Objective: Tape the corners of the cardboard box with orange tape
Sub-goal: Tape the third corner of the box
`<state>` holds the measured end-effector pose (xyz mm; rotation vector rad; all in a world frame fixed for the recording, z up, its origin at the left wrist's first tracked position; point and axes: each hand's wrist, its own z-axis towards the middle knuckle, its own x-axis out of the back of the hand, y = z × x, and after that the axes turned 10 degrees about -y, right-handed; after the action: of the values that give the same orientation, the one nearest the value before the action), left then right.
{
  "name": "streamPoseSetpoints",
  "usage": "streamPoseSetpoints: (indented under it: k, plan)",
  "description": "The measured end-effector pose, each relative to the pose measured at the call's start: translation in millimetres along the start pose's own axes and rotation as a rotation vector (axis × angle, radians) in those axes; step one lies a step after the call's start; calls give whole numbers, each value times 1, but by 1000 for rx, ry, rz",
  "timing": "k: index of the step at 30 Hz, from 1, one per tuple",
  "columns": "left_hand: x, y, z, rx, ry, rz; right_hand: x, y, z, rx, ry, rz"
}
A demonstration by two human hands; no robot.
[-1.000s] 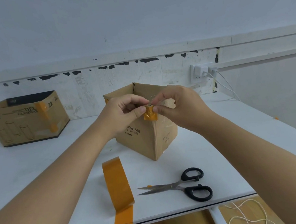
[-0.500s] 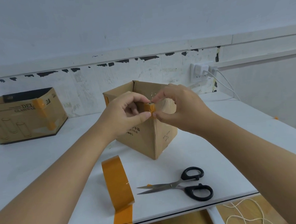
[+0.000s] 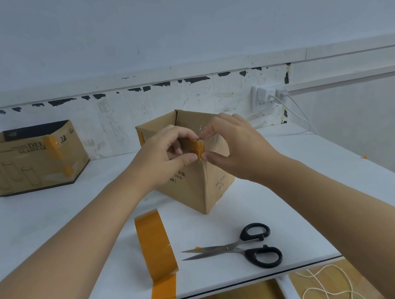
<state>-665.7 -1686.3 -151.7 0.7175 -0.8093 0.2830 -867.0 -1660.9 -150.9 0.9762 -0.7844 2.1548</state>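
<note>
- Box [image 3: 195, 183] is sitting mid-bench [image 3: 53, 211], its near corner turned toward the person for reach.
- Left hand [image 3: 166, 157] and right hand [image 3: 235, 148] are pinching orange tape [image 3: 199, 149] around that corner's rim, seemingly to bond it.

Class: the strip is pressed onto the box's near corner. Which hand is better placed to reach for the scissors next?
Probably the right hand: the scissors lie on its side with handles pointing right, while the tape roll sits under the left hand.

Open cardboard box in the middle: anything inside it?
Inside the cardboard box only bare inner walls show near the rim. Both hands, left and right, pinching the orange tape piece, block the floor.
</note>
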Motion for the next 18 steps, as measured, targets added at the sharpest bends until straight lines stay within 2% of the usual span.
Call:
streamPoseSetpoints:
  k: [8,13,18]
  plan:
    - [-2,0,2,-17,21,48,-4,-1,1,-2,18,-21]
    - [4,0,0,-17,-42,-27,0,1,-1,7,-11,19]
    - [1,4,5,19,23,-34,-4,0,-1,2,25,43]
